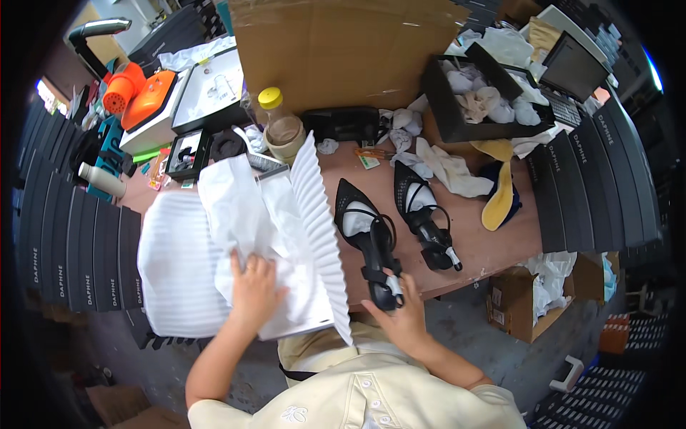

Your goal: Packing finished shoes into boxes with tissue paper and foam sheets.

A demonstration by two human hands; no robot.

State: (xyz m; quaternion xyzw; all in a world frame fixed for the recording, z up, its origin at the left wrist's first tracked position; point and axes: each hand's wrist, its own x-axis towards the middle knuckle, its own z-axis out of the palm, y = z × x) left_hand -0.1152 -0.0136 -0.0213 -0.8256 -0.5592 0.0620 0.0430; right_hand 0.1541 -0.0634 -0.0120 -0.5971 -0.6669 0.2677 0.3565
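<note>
My left hand (pixel 255 289) rests on crumpled white tissue paper (pixel 239 193), its fingers spread over the sheet. Under the paper is a white shallow box (pixel 304 318), with ribbed white foam sheet (pixel 179 261) spreading out on its left and standing up along its right. At the table's front edge, my right hand (pixel 406 314) grips a black slingback shoe (pixel 355 207) at the heel end. That shoe lies with its pointed toe away from me and white stuffing inside. A matching black shoe (pixel 416 200) lies to its right, its heel tip covered in white.
Black shoe boxes are stacked left (pixel 78 250) and right (pixel 600 179). A yellow-capped jar (pixel 282 125) stands behind the foam, before a big cardboard sheet (pixel 336 57). A black box of crumpled paper (pixel 457 118) and yellow insoles (pixel 500 196) sit at right.
</note>
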